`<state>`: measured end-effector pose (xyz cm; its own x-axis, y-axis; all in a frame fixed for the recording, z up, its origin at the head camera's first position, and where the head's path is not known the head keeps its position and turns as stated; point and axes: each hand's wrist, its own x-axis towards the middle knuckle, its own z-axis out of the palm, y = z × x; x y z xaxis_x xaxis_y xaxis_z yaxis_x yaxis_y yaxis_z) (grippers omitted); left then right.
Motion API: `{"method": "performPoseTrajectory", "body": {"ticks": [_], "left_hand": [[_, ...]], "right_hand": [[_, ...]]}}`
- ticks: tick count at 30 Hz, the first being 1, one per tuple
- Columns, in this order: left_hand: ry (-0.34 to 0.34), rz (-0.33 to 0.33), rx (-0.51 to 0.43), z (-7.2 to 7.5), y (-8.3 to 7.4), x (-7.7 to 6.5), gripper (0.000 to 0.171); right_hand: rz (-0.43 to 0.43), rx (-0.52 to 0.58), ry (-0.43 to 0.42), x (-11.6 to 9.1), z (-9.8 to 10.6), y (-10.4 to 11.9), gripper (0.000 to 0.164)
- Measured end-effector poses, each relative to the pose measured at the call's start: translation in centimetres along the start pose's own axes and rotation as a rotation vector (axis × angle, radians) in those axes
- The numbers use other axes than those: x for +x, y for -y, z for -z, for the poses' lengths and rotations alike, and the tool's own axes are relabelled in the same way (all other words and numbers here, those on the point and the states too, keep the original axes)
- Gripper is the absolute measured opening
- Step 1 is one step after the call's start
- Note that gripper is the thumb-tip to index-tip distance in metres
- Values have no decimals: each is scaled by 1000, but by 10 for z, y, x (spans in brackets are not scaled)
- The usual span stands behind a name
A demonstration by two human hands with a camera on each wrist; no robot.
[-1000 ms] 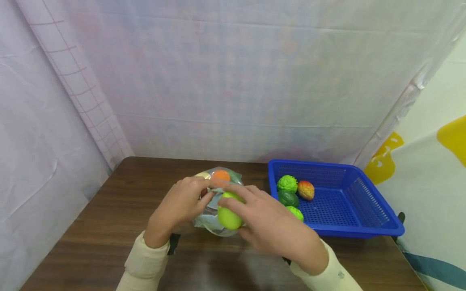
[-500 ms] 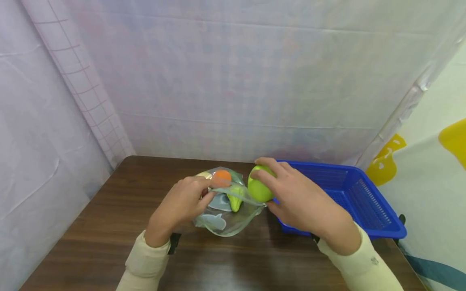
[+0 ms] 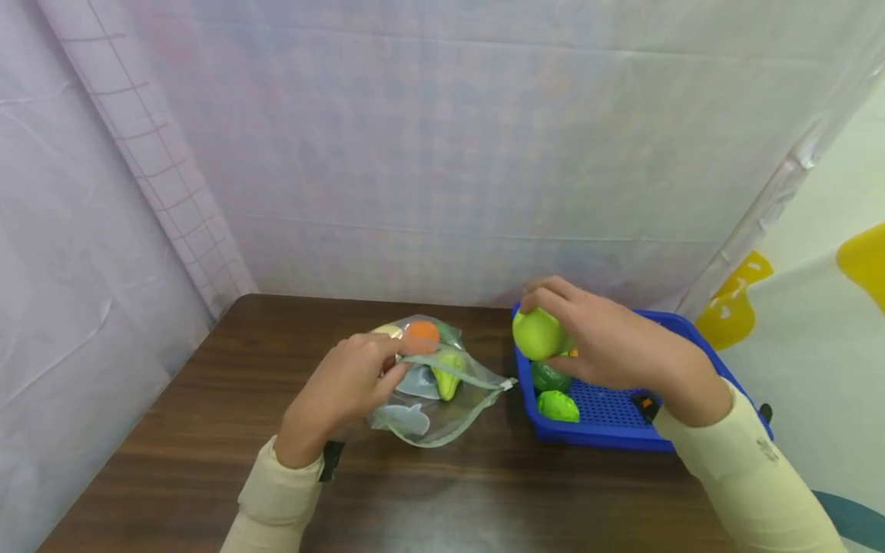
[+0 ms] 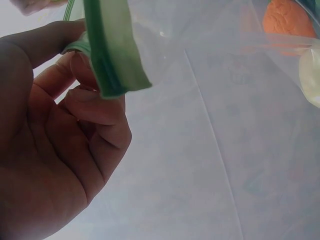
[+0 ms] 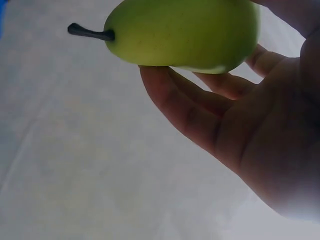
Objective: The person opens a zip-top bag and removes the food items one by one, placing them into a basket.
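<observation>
In the head view my left hand (image 3: 356,376) pinches the upper left edge of a clear zip bag (image 3: 463,418); its green seal strip (image 4: 107,55) shows between the fingers in the left wrist view. Inside the bag are an orange ball-like piece (image 3: 420,336), a yellow-green ridged piece (image 3: 448,378) and a pale piece partly hidden by the hand. Grey-blue whale shapes (image 3: 404,419) show on the bag. My right hand (image 3: 601,338) grips a green pear (image 3: 538,335) with a dark stem (image 5: 90,32), held over the left side of the blue basket (image 3: 594,439).
Within the basket lie a dark green bumpy fruit (image 3: 549,378) and a bright green crinkled piece (image 3: 558,407); the right forearm covers much of its far side. The brown wooden table (image 3: 207,415) ends at a white cloth (image 3: 449,153) behind.
My right hand has carried the pear out from over the bag, up and right to above the basket. The left hand has stayed at the bag's edge.
</observation>
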<state>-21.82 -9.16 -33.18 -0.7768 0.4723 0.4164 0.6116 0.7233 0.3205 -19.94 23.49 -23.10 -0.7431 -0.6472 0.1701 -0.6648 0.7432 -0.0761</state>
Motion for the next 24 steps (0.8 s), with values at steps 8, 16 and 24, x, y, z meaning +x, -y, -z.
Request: {"method": "performPoseTrajectory", "body": {"ticks": [8, 16, 24], "left_hand": [[19, 6, -17, 0, 0, -1, 16], [13, 5, -23, 0, 0, -1, 16], [19, 11, -21, 0, 0, -1, 10]], "right_hand": [[-111, 17, 108, -1, -16, -41, 58], [-157, 4, 183, -7, -35, -78, 51], [-291, 64, 329, -12, -58, -108, 50]]}}
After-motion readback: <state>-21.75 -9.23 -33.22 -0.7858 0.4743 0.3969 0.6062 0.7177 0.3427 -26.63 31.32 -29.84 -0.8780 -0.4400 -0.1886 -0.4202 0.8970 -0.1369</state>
